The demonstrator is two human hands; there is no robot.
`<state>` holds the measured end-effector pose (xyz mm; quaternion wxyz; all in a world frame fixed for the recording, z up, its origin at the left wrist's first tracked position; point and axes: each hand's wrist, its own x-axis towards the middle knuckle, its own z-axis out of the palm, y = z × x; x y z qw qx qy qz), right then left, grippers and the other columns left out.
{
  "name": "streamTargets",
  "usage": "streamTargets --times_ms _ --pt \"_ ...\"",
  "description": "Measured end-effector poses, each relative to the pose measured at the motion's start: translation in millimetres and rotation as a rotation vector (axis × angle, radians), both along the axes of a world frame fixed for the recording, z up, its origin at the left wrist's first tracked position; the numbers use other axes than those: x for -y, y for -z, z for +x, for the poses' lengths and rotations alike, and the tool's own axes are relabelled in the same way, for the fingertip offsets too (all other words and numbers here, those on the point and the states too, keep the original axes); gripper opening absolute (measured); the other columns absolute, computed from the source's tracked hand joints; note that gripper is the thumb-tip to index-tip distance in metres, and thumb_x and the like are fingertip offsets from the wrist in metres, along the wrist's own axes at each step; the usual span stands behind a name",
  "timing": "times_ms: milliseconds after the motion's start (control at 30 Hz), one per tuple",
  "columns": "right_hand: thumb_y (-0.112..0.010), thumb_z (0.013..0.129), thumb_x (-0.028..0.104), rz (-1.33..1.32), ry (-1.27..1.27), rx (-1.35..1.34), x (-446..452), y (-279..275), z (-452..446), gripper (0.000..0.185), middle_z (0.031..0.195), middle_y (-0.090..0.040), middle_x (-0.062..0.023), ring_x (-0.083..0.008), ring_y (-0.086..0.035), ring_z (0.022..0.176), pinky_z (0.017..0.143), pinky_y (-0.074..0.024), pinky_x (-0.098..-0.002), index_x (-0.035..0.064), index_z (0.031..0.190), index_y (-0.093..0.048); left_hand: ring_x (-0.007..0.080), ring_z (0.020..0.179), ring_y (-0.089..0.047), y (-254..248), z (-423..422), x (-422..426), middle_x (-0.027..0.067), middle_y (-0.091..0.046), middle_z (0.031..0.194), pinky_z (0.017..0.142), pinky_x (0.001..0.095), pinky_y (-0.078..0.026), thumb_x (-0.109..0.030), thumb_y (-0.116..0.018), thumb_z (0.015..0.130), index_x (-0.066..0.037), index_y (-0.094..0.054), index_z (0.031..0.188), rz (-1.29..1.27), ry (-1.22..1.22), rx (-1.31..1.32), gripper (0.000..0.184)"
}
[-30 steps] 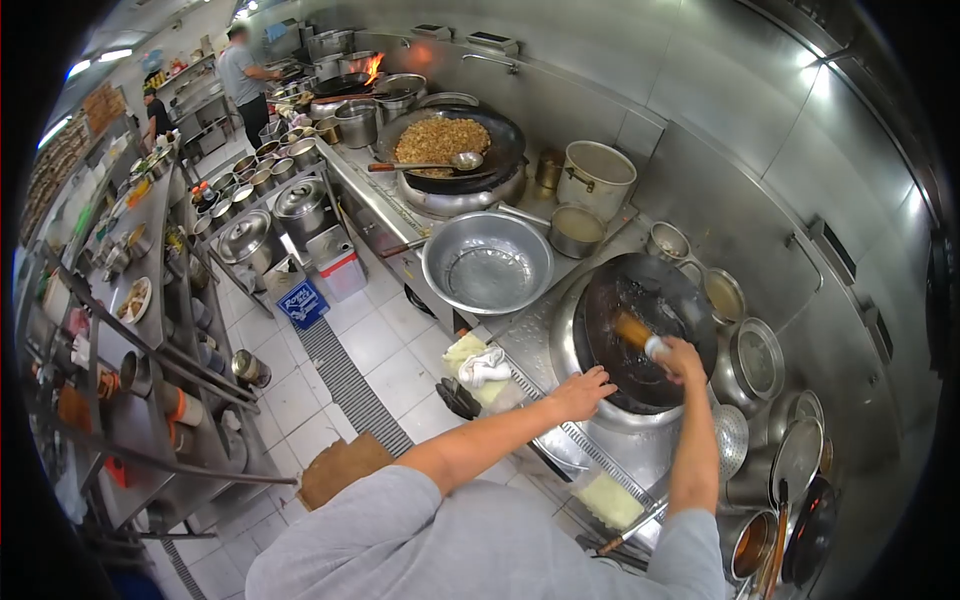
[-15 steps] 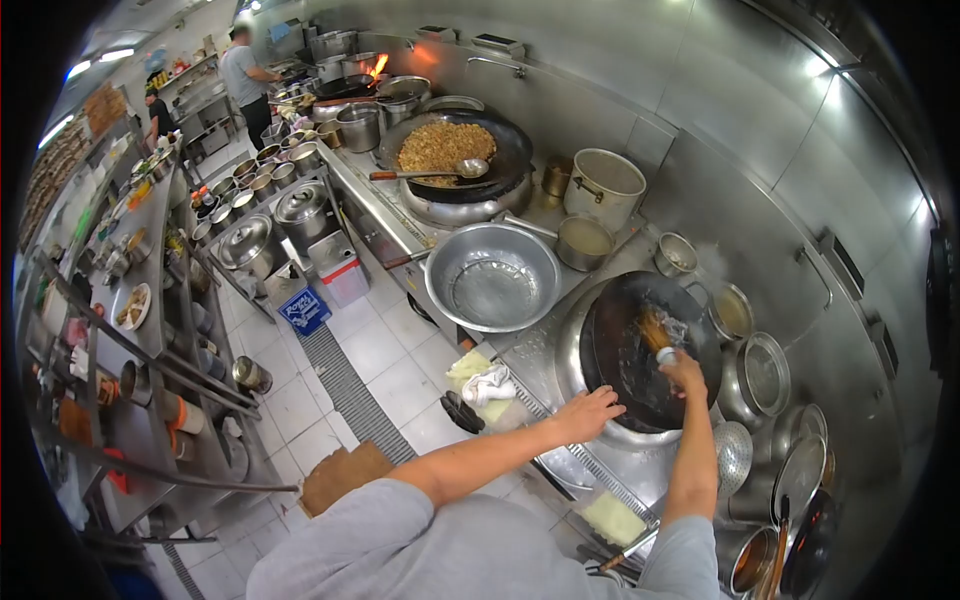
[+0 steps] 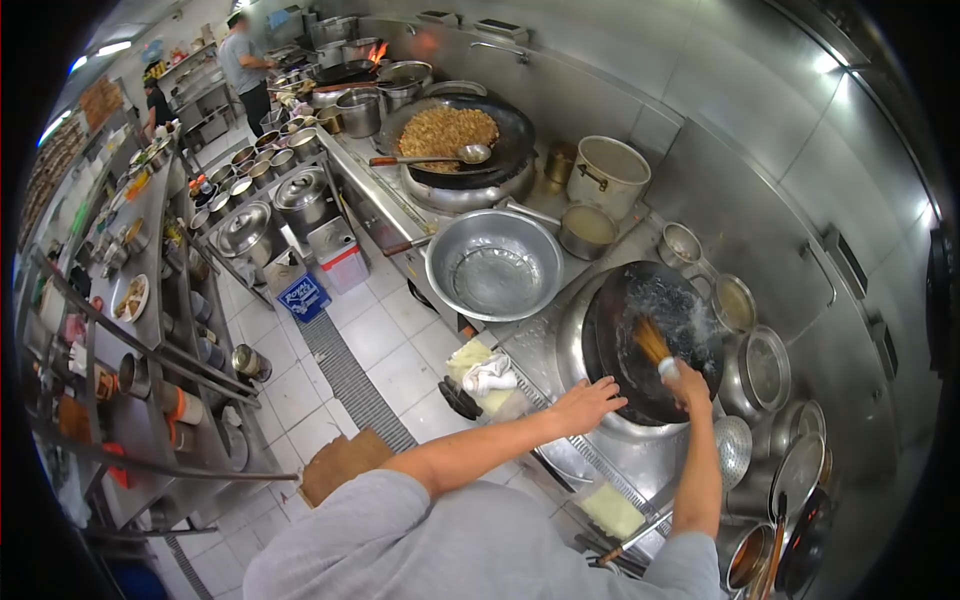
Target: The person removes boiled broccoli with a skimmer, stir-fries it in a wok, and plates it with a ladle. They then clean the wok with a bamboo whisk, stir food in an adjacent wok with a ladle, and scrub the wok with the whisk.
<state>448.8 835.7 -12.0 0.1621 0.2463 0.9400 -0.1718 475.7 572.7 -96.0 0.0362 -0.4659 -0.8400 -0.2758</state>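
Observation:
My right hand [image 3: 686, 387] is closed round the white-bound handle of a bamboo wok brush [image 3: 652, 342], its bristles against the inside of a dark wok [image 3: 640, 290]. Wet, whitish streaks run over the wok's inner surface. At the wok's near left rim, my left hand [image 3: 590, 405] grips the edge, with some fingertips hidden. The wok looks tilted on its round metal burner ring [image 3: 572, 350]. Behind it to the left stands a wide metal basin [image 3: 440, 270] with a little clear liquid.
Farther back, a second wok [image 3: 515, 130] holds brown chopped food and a ladle [image 3: 473, 154]. Pots and strainers [image 3: 765, 370] line the right wall. A folded white cloth [image 3: 490, 374] lies at the counter's front edge. A person [image 3: 243, 65] stands near a flame at the back left.
The brush has moved slightly left and down within the wok, and its bristles show more clearly. White foam or water has spread over the wok's far side. My left hand stays at the rim.

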Motion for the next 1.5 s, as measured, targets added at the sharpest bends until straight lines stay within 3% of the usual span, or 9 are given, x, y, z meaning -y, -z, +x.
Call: streamTargets --times_ms 200,400,533,733,800,867,1067,1233,1500 --pt "-0.072 0.076 0.042 0.453 -0.016 -0.153 -99 42 -22 0.056 0.115 -0.069 -0.0138 -0.0334 -0.067 0.104 0.09 -0.0529 -0.0465 0.0214 0.126 -0.061 0.0293 0.138 -0.037 7 -3 -1 0.0112 -0.049 0.136 0.096 0.0476 -0.045 -0.006 -0.064 0.08 -0.011 -0.052 0.134 -0.027 -0.011 0.015 0.055" --pt "-0.069 0.085 0.032 -0.333 0.082 -0.27 5 58 -55 0.067 0.096 -0.071 -0.0161 -0.0228 -0.069 0.06 0.046 -0.0538 -0.035 0.0185 0.145 -0.043 0.0295 0.139 -0.036 12 8 -5 0.0105 -0.047 0.139 0.099 0.0482 -0.044 -0.008 -0.07 0.078 -0.011 -0.049 0.137 -0.015 -0.021 0.029 0.063" --pt "-0.069 0.085 0.034 -0.437 -0.063 -0.147 25 25 4 0.073 0.089 -0.071 -0.014 -0.0201 -0.066 0.051 0.042 -0.0517 -0.0329 0.0197 0.15 -0.037 0.0295 0.14 -0.034 0 7 3 0.0111 -0.046 0.141 0.098 0.0497 -0.045 -0.008 -0.068 0.079 -0.01 -0.049 0.138 -0.054 -0.034 0.012 0.062" --pt "-0.072 0.082 0.034 0.243 -0.586 -0.276 -55 12 43 0.073 0.097 -0.07 -0.0124 -0.0208 -0.064 0.053 0.042 -0.0522 -0.0343 0.0241 0.148 -0.042 0.03 0.139 -0.035 13 4 -2 0.0117 -0.047 0.138 0.095 0.0496 -0.047 -0.006 -0.065 0.079 -0.008 -0.052 0.135 -0.028 -0.065 -0.034 0.058" --pt "-0.071 0.082 0.034 -0.238 -0.254 0.247 -14 -41 22 0.072 0.097 -0.07 -0.013 -0.0224 -0.065 0.055 0.041 -0.0521 -0.0349 0.0229 0.147 -0.043 0.0299 0.139 -0.036 12 1 -3 0.0114 -0.048 0.136 0.094 0.0489 -0.047 -0.007 -0.066 0.079 -0.008 -0.053 0.133 -0.001 -0.042 0.038 0.055" --pt "-0.069 0.085 0.034 -0.294 -0.216 0.05 -29 10 -26 0.064 0.09 -0.067 -0.0103 -0.0184 -0.059 0.045 0.037 -0.0471 -0.0336 0.0177 0.143 -0.046 0.0298 0.139 -0.036 13 -6 -3 0.0111 -0.048 0.135 0.094 0.049 -0.047 -0.007 -0.066 0.079 -0.008 -0.053 0.132 0.0 -0.04 0.052 0.054" --pt "-0.067 0.085 0.039 -0.265 -0.147 0.051 3 -1 -8 0.068 0.092 -0.068 -0.008 -0.017 -0.063 0.054 0.048 -0.0517 -0.0322 0.0295 0.147 -0.041 0.0293 0.139 -0.035 -4 1 0 0.0105 -0.048 0.137 0.098 0.0503 -0.046 -0.009 -0.067 0.079 -0.011 -0.054 0.132 -0.058 0.004 0.081 0.054" --pt "-0.071 0.079 0.036 0.044 -0.241 0.099 -50 -5 -9 0.05 0.11 -0.07 -0.01 -0.0271 -0.072 0.083 0.058 -0.0602 -0.0394 0.0179 0.124 -0.062 0.0317 0.138 -0.037 4 -4 -8 0.0126 -0.049 0.135 0.103 0.0455 -0.045 -0.008 -0.069 0.078 -0.009 -0.055 0.131 0.008 -0.015 0.06 0.055" --pt "-0.071 0.079 0.045 0.26 -0.478 -0.151 -45 35 14 0.072 0.098 -0.072 -0.0183 -0.0275 -0.072 0.07 0.069 -0.058 -0.0391 0.0276 0.144 -0.046 0.0329 0.12 -0.05 -1 -12 -22 0.013 -0.056 0.116 0.091 0.0425 -0.049 -0.008 -0.069 0.077 -0.007 -0.061 0.117 -0.023 -0.062 -0.041 0.041"
